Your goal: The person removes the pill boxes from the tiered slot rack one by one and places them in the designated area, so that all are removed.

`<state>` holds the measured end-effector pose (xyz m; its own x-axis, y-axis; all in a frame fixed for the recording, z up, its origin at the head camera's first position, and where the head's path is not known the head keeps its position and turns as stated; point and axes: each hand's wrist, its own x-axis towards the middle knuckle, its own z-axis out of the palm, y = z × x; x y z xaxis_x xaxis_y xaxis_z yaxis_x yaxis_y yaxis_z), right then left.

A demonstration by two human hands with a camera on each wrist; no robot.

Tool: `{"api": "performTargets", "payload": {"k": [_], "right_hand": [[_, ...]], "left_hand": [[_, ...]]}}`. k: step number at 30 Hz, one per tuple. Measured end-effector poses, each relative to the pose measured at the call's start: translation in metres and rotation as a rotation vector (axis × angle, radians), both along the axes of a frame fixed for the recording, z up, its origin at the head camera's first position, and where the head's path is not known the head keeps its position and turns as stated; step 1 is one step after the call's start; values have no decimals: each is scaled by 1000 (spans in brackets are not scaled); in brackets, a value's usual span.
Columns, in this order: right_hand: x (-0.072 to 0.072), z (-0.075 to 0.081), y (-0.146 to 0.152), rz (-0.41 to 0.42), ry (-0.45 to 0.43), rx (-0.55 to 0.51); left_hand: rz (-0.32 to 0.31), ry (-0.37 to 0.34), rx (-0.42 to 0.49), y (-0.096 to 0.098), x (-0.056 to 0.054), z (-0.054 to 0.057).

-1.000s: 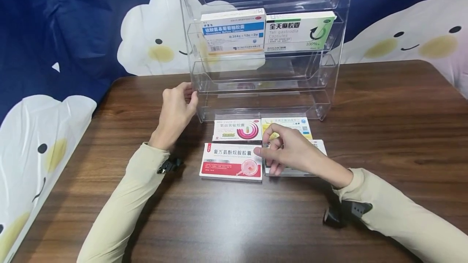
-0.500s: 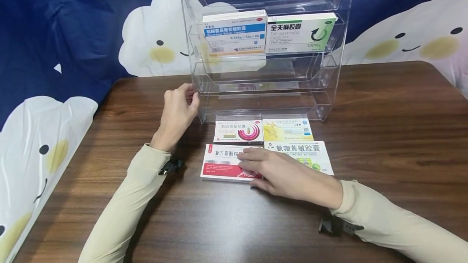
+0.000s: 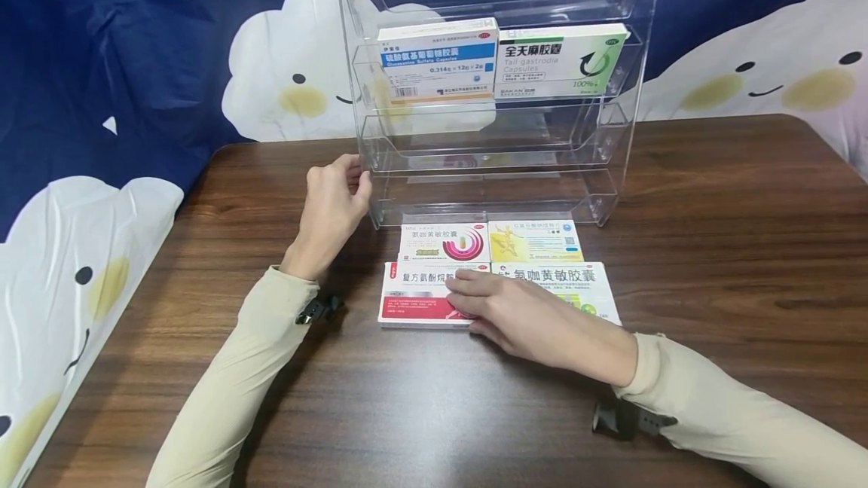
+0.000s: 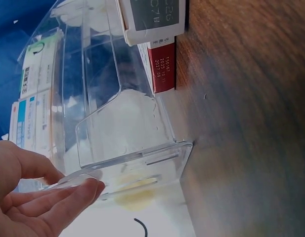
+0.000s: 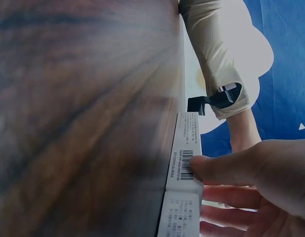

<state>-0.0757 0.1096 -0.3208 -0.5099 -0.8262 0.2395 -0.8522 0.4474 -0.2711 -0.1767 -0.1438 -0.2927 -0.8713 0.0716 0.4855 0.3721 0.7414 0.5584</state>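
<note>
Lying partly beneath the right hand [image 3: 529, 318], the red-and-white box [image 3: 414, 303] reaches out toward the left edge of the table [image 3: 712, 247], its long axis roughly parallel to the far edge. The right hand's fingers lie fairly straight across its top, thumb against the side facing away from that edge. The left hand [image 3: 332, 202], toward the far-left corner and apart from the box, pinches the side wall of the clear rack [image 3: 488, 168].
</note>
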Motion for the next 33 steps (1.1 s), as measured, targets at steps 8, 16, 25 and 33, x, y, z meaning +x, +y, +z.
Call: {"api": "performTargets", "payload": {"k": [8,16,25,33], "right_hand": [[-4,-1,1,4,-4,0],[-4,-1,2,-3,-16,-3],[-4,-1,2,-14,-20,4],[-6,-1,3,-2,-18,-25]], "left_hand": [[-15,1,25,0,0,-1],[-20,2,28,0,0,-1],[-23,4,31,0,1,-2],[-16,-4,27,0,0,-2]]}}
